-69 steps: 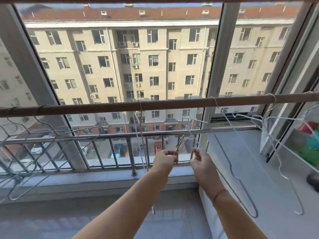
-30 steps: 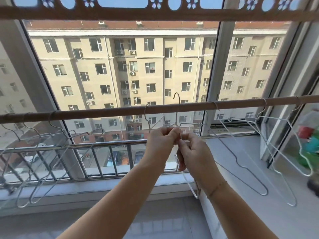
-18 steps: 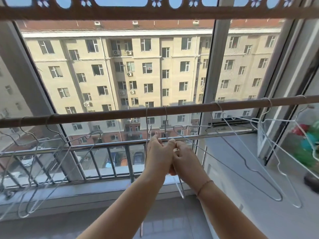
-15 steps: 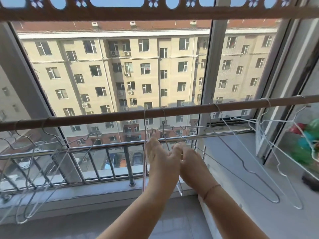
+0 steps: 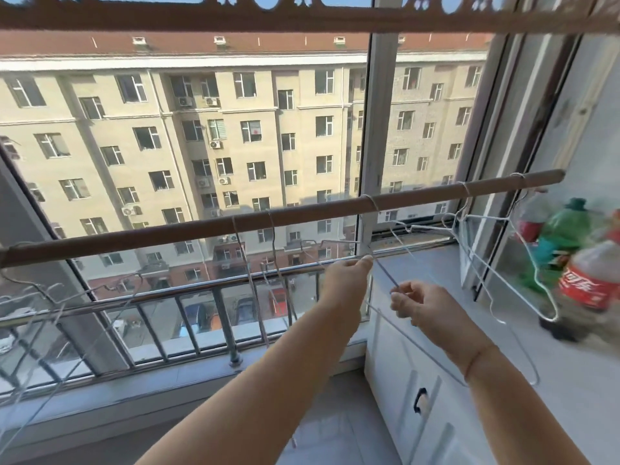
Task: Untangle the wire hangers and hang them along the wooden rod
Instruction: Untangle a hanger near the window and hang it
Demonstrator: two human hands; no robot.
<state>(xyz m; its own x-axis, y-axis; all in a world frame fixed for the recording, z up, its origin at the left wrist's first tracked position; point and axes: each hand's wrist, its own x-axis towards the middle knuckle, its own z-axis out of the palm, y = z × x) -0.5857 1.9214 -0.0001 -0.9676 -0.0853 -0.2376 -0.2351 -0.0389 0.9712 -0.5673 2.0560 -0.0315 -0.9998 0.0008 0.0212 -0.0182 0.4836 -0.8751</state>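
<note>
My left hand [image 5: 343, 280] pinched a hanger [image 5: 383, 272] at its bend, just under the rod [image 5: 201, 229]. My right hand [image 5: 423, 305] pinched the same wire lower down, fingers curled round it. Whether its hook sat over the rod, I could not tell. Two hung hangers [image 5: 250, 280] dangled from the rod to my left, a tangle [image 5: 50, 297] hung farther left, and spare hangers [image 5: 432, 227] hung near the rod's right end, beside bottles [image 5: 585, 286] on the sill [image 5: 436, 273].
</note>
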